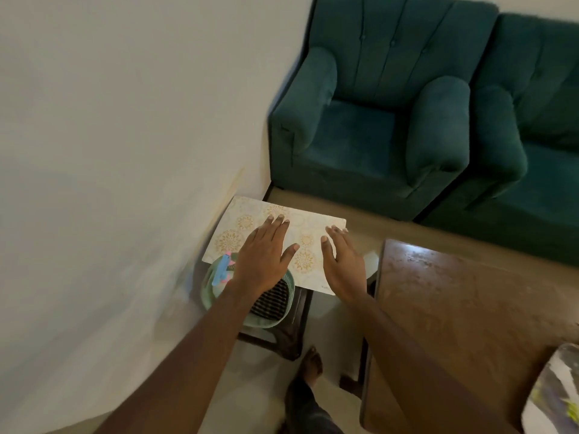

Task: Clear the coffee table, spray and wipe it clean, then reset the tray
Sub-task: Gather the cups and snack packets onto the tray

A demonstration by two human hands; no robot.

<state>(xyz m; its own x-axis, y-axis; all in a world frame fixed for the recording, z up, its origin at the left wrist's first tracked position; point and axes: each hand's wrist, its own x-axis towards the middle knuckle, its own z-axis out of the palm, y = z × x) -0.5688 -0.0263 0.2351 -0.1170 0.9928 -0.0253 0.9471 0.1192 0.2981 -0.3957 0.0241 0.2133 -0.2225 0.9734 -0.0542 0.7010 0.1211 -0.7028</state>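
Both grips are spread apart, holding nothing: left grip (266,255) and right grip (343,261) over the patterned tray (307,223) at mid-frame, left of the brown bench (454,308); the spray bottle (223,269) lies in a green basket (264,323).

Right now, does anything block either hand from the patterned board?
Nothing visible does. The left hand and right hand are spread open right over the board. The green basket sits under the left wrist, at the board's near edge, not between them.
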